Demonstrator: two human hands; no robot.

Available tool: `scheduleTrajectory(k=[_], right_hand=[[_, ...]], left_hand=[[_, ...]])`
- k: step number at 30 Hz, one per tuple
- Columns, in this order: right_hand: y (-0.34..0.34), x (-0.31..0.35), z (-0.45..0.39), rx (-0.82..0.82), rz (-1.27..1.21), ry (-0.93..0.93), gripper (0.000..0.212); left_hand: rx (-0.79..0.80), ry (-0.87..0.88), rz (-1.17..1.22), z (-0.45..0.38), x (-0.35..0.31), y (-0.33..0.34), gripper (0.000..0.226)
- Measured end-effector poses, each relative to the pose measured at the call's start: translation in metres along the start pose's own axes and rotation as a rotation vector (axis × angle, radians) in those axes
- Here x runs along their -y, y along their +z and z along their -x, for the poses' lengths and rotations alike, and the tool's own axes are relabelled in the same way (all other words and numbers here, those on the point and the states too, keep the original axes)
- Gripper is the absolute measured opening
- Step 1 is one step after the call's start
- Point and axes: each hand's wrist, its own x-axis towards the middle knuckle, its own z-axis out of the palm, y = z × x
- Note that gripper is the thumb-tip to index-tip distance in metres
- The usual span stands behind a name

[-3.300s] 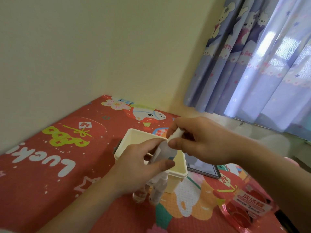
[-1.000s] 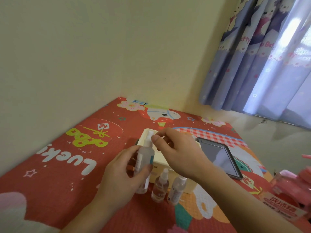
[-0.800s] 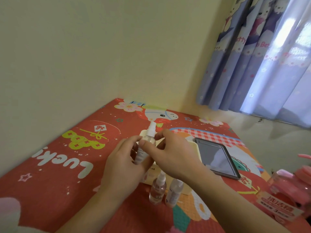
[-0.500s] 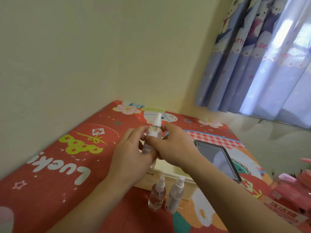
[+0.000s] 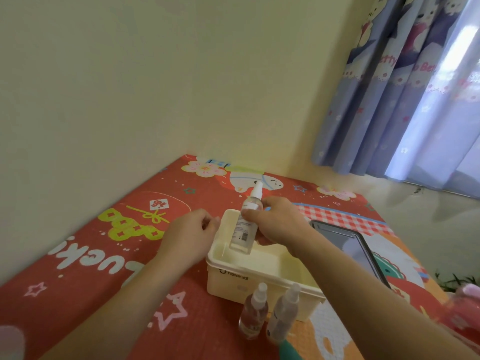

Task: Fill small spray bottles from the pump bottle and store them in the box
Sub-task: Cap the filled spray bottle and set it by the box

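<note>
Three spray bottles show: two [image 5: 253, 311] [image 5: 283, 314] stand on the mat [image 5: 85, 258] at the box's [image 5: 262, 278] near wall, marked "happy.vdl" as far as readable. The right hand [image 5: 275, 223] grips the third bottle [image 5: 245, 224], tilted, over the box. The left hand [image 5: 189, 235] hovers loosely curled, empty, beside the box's left edge. "Lucki" is printed on the mat.

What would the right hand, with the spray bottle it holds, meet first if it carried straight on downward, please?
Most likely the inside floor of the cream box. The right hand holds the spray bottle over the box's open top, base downward, and nothing shows beneath it, though depth is hard to judge.
</note>
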Motion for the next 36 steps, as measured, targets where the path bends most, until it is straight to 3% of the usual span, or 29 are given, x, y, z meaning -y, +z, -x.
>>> scheduleTrajectory(k=[5,16,24,32,36], right_hand=[[0.013,-0.009,-0.017,0.091,0.025,0.099,0.03],[0.031,-0.026,-0.042,0.3,0.079,0.265,0.022],[0.047,-0.034,-0.055,0.456,0.094,0.34,0.023],[0.056,-0.037,-0.061,0.514,0.071,0.337,0.017],[0.058,-0.041,-0.062,0.511,0.082,0.335,0.023]], left_hand=[[0.104,-0.058,-0.025,-0.006,0.007,0.011,0.024],[0.225,-0.103,0.066,-0.022,0.015,0.013,0.022],[0.242,-0.066,0.037,-0.023,0.016,0.014,0.022],[0.239,-0.033,0.068,-0.022,0.019,0.016,0.02],[0.24,-0.011,0.073,-0.022,0.02,0.016,0.02]])
